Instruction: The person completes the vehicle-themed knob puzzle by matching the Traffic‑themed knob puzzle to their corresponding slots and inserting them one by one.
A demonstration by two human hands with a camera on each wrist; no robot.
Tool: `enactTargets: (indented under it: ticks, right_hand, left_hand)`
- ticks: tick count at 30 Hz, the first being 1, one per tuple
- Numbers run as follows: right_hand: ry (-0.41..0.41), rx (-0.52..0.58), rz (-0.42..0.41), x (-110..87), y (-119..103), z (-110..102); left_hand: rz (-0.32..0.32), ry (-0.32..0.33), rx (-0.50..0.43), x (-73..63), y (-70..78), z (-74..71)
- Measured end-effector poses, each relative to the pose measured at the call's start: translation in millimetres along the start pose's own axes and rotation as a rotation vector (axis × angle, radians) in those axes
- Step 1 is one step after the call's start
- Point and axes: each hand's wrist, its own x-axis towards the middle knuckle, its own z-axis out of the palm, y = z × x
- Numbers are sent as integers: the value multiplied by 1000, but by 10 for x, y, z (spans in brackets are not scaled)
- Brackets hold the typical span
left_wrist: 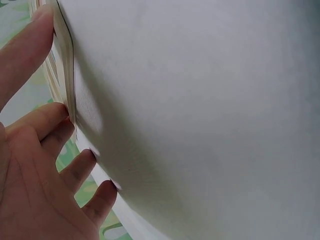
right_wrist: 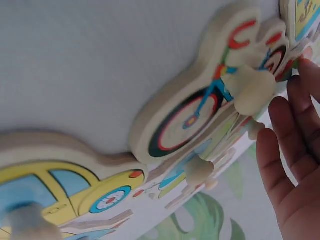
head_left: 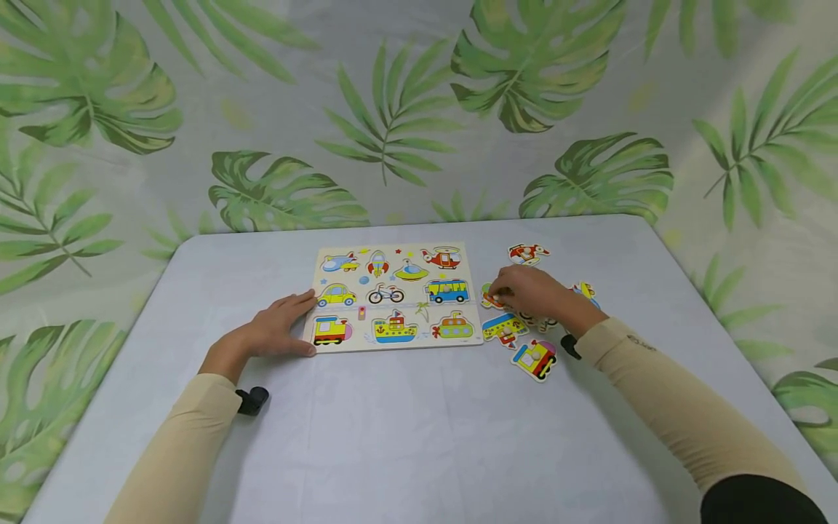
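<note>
On the white table (head_left: pixel 393 437), the L edge of the puzzle board (head_left: pixel 360 345) is touched by the L hand (head_left: pixel 280 327); its fingers are spread wide & nothing is gripped. On the board, approx. mid-table, vehicle pics are shown in 3 rows: plane, rocket, UFO & heli up top; car, bike & bus mid; train, ship & sub at btm. Just R of the board, a red/green pc (head_left: pixel 487 295) is held in a narrow pinch by the R hand (head_left: pixel 530 291); whether it's lifted can't be told. Nr the board's lower R corner a yellow/blue pc (head_left: pixel 500 325) is seen, then a red/white pc (head_left: pixel 526 254) farther back & the train pc (head_left: pixel 535 360) nearer the person. In R wrist view, the knobbed bike pc (right_wrist: pixel 185 115) is shown just beside the yellow car pc (right_wrist: pixel 75 185)
</note>
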Motion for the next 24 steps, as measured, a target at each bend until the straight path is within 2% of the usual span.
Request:
enactTargets:
  ticks: [6, 10, 15, 18, 24]
  right_hand:
    - [7, 23, 69, 40, -16, -40]
    - [16, 13, 70, 81, -68, -92]
    - [-51, 12, 85, 155, -111, -98]
    - [-72, 35, 76, 192, -107, -69]
    - [-58, 68, 21, 220, -72, -37]
  left_hand:
    - [9, 1, -6, -11, -8, 7]
    - [24, 14, 1, -16, -11, -2]
    - [24, 19, 2, -13, -16, 3]
    - [18, 13, -8, -16, -13, 8]
    - [21, 18, -6, -25, -10, 4]
